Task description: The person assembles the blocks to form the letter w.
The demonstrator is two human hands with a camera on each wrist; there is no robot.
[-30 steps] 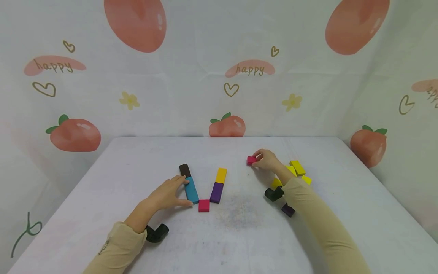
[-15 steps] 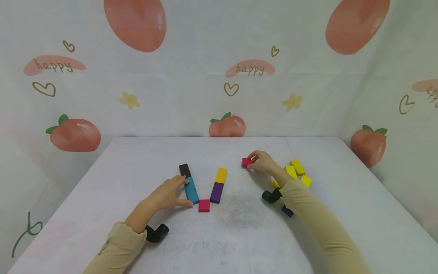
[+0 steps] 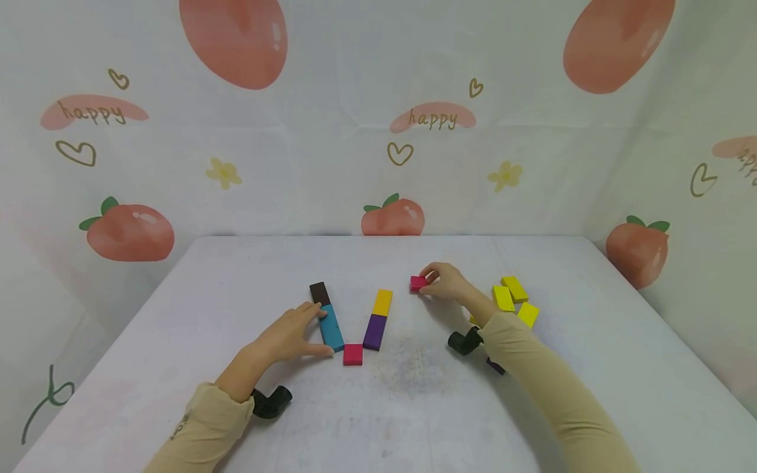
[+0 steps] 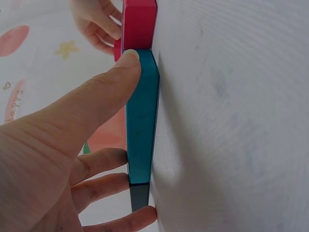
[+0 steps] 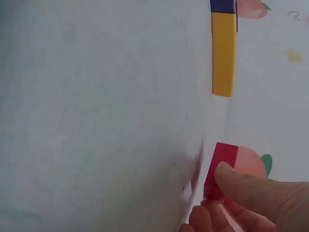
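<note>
My right hand (image 3: 447, 282) pinches a small red block (image 5: 220, 169) between thumb and fingers. It is held to the right of the orange-yellow block (image 3: 382, 303), and the right wrist view shows a gap between the two. My left hand (image 3: 292, 333) is spread beside a blue block (image 4: 141, 116). Its thumb touches the near end and its fingertips lie along the side, reaching the dark brown block (image 3: 320, 293) behind. Another red block (image 3: 353, 355) lies at the blue block's near end. From there a purple block (image 3: 375, 332) and the orange-yellow one slant away.
Several yellow blocks (image 3: 503, 298) lie on the right of the white table (image 3: 384, 420), some partly behind the right forearm. A dark block (image 3: 495, 366) peeks out below that sleeve. A black wrist camera (image 3: 464, 341) sits on the right wrist. A fruit-printed cloth (image 3: 331, 177) hangs behind.
The right hand has moved left and slightly nearer with the red block, uncovering more of the yellow blocks and covering more of the dark one. The left hand has stayed still.
</note>
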